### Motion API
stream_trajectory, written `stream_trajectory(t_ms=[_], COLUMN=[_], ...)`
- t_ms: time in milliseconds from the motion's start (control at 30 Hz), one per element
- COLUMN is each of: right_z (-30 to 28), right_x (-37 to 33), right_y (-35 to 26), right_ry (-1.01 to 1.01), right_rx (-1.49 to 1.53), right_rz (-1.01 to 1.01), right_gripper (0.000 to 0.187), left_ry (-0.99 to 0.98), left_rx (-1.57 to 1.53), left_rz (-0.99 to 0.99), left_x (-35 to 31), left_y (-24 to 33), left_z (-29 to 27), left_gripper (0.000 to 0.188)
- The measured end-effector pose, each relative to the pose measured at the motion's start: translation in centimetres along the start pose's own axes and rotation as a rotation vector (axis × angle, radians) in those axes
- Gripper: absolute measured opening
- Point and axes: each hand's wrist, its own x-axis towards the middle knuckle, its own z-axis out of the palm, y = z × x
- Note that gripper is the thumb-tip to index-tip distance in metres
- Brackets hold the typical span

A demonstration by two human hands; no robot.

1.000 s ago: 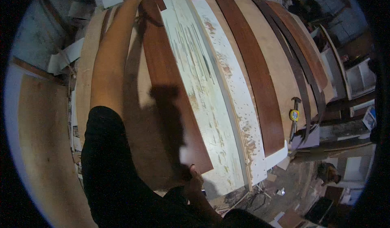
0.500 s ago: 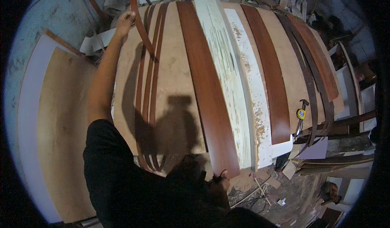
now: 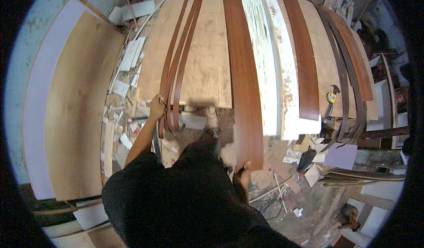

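Across plywood [image 3: 205, 58], long brown strips [image 3: 246, 89]

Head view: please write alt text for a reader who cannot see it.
A person's left hand holds a narrow brown strip near the edge of a pale wooden panel; the right hand holds the near end of a wide, flat reddish-brown board. A black-headed hammer and yellow tape measure lie farther right.
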Motion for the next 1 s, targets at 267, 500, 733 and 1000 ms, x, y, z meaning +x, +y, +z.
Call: stream_trajectory(t_ms=[267, 500, 733, 1000], right_z=[-10.2, -19.7, -26.2, -33.4], right_x=[-1.4, -3.9, -13.1, -23.3], right_y=[2.8, 6.3, 6.7, 10.1], right_ry=[0.066, 0.124, 0.115, 0.714], right_rx=[-0.125, -0.127, -0.016, -0.125], right_rz=[0.091, -0.085, -0.189, -0.187], right_gripper=[0.055, 0.057, 0.055, 0.054], left_ry=[-0.130, 0.300, -0.111, -0.499], left_rx=[0.188, 0.193, -0.370, -0.924], left_rz=[-0.269, 0.021, 0.078, -0.298], left_x=[-17.4, -15.0, -5.2, -1.5], left_y=[-2.9, 5.9, 16.8, 18.1], left_z=[1.6, 4.1, 18.0, 25.7], left_gripper=[0.022, 0.049, 0.054, 0.047])
